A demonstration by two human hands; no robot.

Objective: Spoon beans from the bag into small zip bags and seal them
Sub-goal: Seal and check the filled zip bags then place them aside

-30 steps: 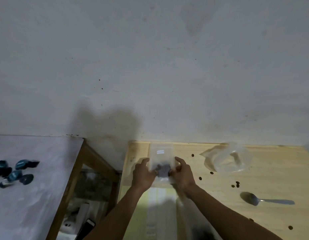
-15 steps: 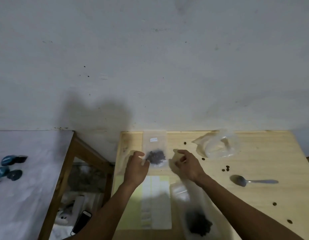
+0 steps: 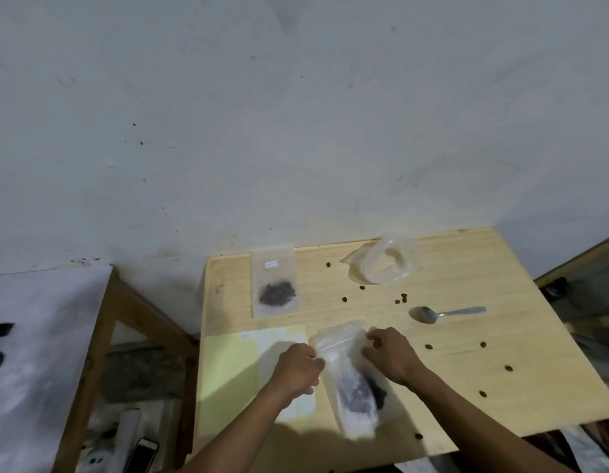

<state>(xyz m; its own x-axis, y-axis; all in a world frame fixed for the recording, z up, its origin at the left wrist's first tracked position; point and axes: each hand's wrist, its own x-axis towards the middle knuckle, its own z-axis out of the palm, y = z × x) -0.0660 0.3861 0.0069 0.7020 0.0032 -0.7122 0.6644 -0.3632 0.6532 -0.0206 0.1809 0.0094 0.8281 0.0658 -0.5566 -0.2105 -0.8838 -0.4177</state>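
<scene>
I hold a small zip bag point(image 3: 347, 373) between my two hands near the front edge of the wooden surface point(image 3: 467, 336). My left hand point(image 3: 298, 370) has its grip closed on the bag's left edge just below the top, fingers curled in a pinch. My right hand point(image 3: 391, 353) pinches the right side of the top strip the same way. The bag is clear and soft, lying lengthwise toward me, with a dark heap of beans point(image 3: 359, 394) bunched in its lower half (the plastic blurs them to one mass).

A second zip bag point(image 3: 275, 285) lies flat near the far left corner, with a white label and a dark clump of beans low inside. A crumpled clear bag point(image 3: 386, 262) sits by the far edge, a spoon point(image 3: 443, 314) lies toward the right edge, and loose beans point(image 3: 403, 298) are scattered between them. Pale yellow paper point(image 3: 234, 363) lies under my left hand.
</scene>
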